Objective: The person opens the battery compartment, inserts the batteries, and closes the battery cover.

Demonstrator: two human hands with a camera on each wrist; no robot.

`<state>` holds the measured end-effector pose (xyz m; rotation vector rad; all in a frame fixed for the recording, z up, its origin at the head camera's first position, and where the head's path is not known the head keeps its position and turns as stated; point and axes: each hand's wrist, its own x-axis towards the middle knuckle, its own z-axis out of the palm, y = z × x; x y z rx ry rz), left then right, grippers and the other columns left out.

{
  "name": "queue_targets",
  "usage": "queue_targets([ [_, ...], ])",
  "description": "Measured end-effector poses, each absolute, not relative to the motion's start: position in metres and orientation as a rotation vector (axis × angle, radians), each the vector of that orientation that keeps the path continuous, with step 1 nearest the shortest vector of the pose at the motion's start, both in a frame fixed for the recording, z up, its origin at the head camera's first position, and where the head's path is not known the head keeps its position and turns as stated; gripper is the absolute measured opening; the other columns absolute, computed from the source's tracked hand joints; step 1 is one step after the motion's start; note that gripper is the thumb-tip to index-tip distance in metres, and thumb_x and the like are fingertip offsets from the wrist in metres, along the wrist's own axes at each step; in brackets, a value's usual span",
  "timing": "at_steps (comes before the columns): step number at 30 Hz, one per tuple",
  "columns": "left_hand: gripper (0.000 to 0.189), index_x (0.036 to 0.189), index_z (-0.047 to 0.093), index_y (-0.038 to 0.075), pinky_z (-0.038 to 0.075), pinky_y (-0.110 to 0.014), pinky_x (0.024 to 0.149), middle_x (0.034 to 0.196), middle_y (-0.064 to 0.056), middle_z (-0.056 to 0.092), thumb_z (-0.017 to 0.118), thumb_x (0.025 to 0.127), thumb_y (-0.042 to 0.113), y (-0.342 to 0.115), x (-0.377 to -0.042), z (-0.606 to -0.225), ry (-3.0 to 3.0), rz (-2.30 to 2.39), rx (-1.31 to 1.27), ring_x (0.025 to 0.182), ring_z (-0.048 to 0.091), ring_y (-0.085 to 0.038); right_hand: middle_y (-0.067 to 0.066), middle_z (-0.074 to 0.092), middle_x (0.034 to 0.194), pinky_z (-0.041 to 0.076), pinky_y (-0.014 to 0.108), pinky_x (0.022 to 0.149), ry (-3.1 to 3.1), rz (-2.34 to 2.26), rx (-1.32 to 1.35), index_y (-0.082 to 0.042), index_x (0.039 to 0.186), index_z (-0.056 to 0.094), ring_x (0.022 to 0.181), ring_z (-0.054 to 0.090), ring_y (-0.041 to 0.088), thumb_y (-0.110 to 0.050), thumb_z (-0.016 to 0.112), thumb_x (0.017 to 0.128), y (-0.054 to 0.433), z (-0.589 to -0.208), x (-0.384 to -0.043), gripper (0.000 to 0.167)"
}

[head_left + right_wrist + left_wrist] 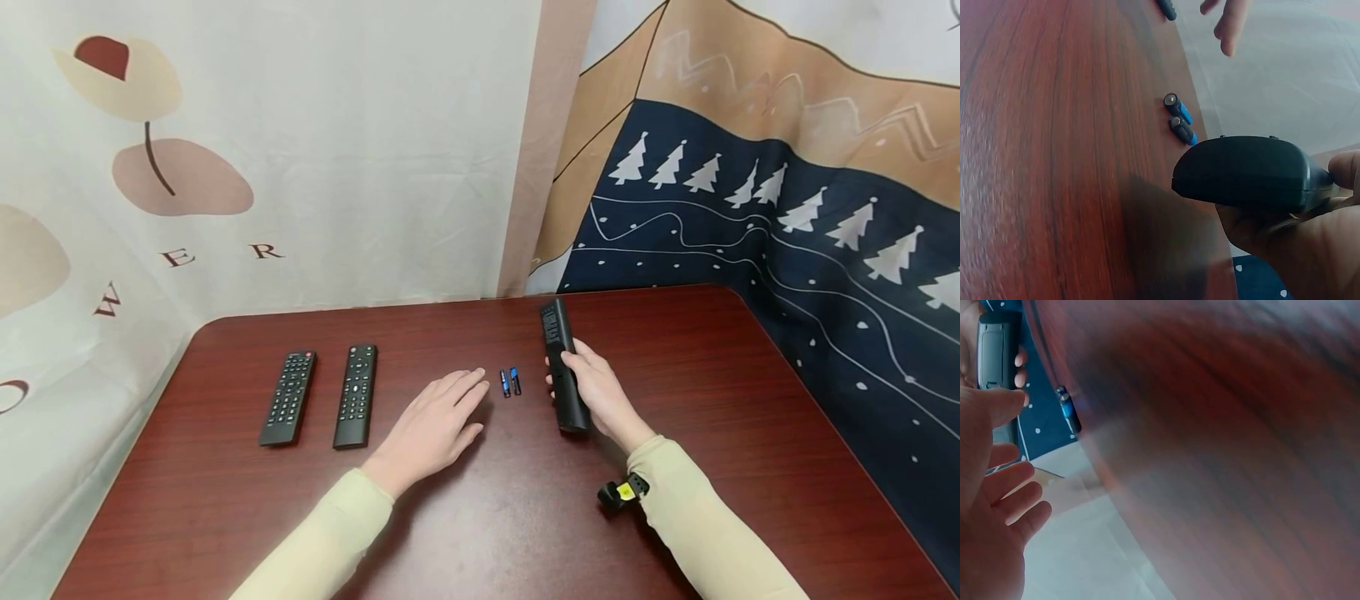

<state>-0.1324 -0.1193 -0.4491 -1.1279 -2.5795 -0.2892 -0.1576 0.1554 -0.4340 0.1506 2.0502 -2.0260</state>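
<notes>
Gripped in the right hand (600,390), thumb across the top and fingertips showing at the far edge: a black remote (561,337), back side up and apparently lifted off the table (487,533). Reaching inward, fingers extended and holding nothing: the left hand (435,425). Lying just beyond the left hand's fingertips, between both hands and touching neither: a pair of blue-and-black batteries (515,382), side by side. Set out to the left of the left hand, buttons up and apart from each other: a nearer remote (355,397) and a farther remote (288,398). Judged to be at an early stage: done, the taking up of one remote; left, by all appearances, the handling of the batteries, loose and not yet in either hand. Seemingly in place, as viewed from the left wrist: the battery cover (992,356) of the gripped remote (impossible to tell whether filled or bare beneath). Counted in all: three remotes, one in the right hand and two left of the left hand; two batteries; two hands, only one gripping.
</notes>
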Motion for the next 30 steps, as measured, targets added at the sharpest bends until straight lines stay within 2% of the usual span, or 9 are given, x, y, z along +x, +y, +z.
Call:
queue_targets([
  [9, 0.055, 0.137, 0.061, -0.001, 0.047, -0.049, 0.110, 0.146, -0.017, 0.058, 0.080, 0.090, 0.022, -0.138, -0.138, -0.451, -2.573, -0.299, -1.077, 0.132, 0.056, -0.035, 0.027, 0.051, 0.140, 0.057, 0.032, 0.078, 2.132, -1.969, 0.149, -0.015, 0.163, 0.028, 0.102, 0.064, 0.030, -0.022, 0.039, 0.112, 0.166, -0.437, -0.161, 0.053],
  [15, 0.057, 0.138, 0.061, -0.001, 0.048, -0.050, 0.108, 0.145, -0.018, 0.058, 0.079, 0.090, 0.024, -0.153, -0.141, -0.451, -2.581, -0.255, -1.012, 0.130, 0.057, -0.036, 0.029, 0.053, 0.133, 0.057, 0.031, 0.078, 2.233, -1.902, 0.101, -0.010, 0.162, 0.030, 0.100, 0.065, 0.031, -0.022, 0.042, 0.112, 0.173, -0.439, -0.162, 0.053],
  [30, 0.056, 0.140, 0.059, -0.003, 0.046, -0.054, 0.110, 0.147, -0.020, 0.056, 0.077, 0.092, 0.022, -0.189, -0.145, -0.443, -2.656, -0.244, -0.924, 0.132, 0.055, -0.040, 0.027, 0.056, 0.131, 0.054, 0.030, 0.082, 2.482, -1.678, 0.012, -0.004, 0.159, 0.034, 0.106, 0.066, 0.033, -0.025, 0.050, 0.110, 0.189, -0.438, -0.162, 0.055],
])
